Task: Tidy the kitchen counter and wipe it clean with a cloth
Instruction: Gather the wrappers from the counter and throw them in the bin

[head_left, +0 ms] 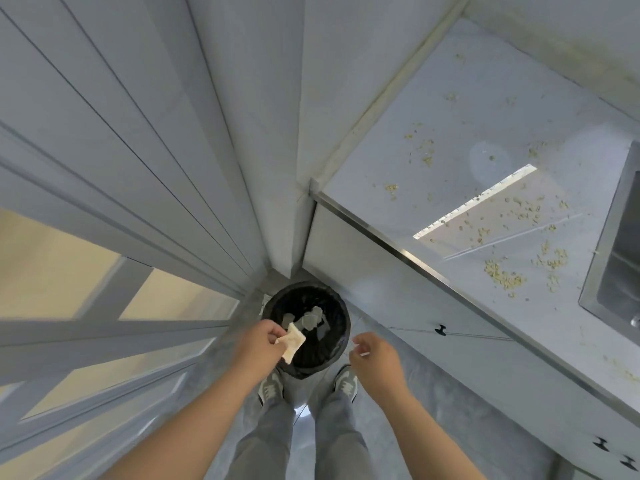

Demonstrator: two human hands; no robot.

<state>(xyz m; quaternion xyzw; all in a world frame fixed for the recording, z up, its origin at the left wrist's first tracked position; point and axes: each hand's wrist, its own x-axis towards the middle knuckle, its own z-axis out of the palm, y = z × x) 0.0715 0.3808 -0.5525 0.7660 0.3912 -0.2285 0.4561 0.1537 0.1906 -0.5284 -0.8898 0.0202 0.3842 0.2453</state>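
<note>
My left hand [260, 342] pinches a small folded cream cloth [293, 342] over the open mouth of a round black bin [341, 327] on the floor. My right hand [375, 353] hovers just right of the bin, fingers loosely curled; a thin pale sliver shows at its fingertips, too small to identify. The pale grey kitchen counter [450, 116] rises at the upper right. Yellowish crumbs [504, 275] are scattered across it, thickest near its front edge beside the sink.
A steel sink [620, 244] is set into the counter at the far right. White cabinet fronts with black knobs [440, 329] run below the counter edge. Pale panelled doors fill the left side. My feet in grey shoes [272, 388] stand just behind the bin.
</note>
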